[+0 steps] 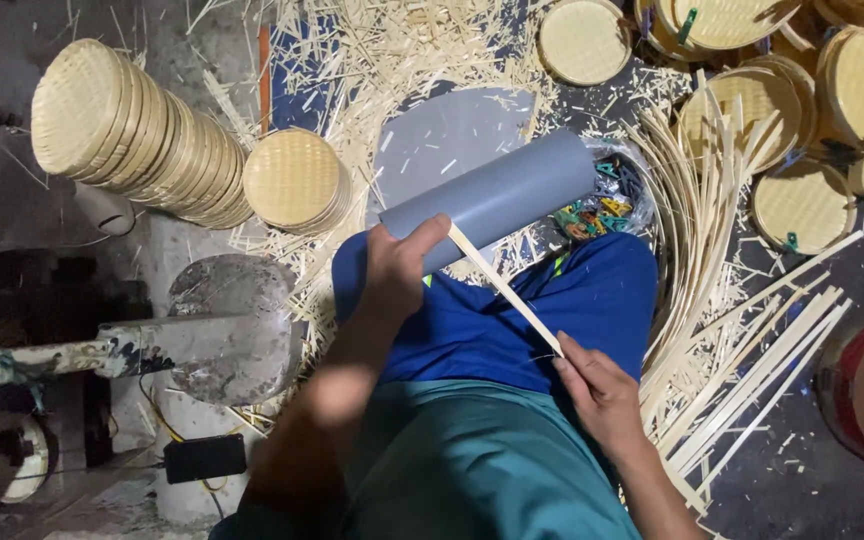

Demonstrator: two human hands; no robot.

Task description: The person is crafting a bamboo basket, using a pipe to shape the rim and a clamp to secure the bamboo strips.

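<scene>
A grey plastic pipe [497, 192] lies across my blue-clad lap, tilted up to the right. My left hand [397, 270] grips its near end, thumb pressed on the end of a thin bamboo strip [505, 290]. The strip runs diagonally down to my right hand [600, 392], which pinches its lower end above my thigh.
Stacks of round woven bamboo lids [142, 140] lie at the upper left, more lids [802, 110] at the upper right. Loose bamboo strips [752, 360] fan out on the right among shavings. A bag of coloured clips [602, 205] sits behind the pipe. A round metal tool [232, 325] is at left.
</scene>
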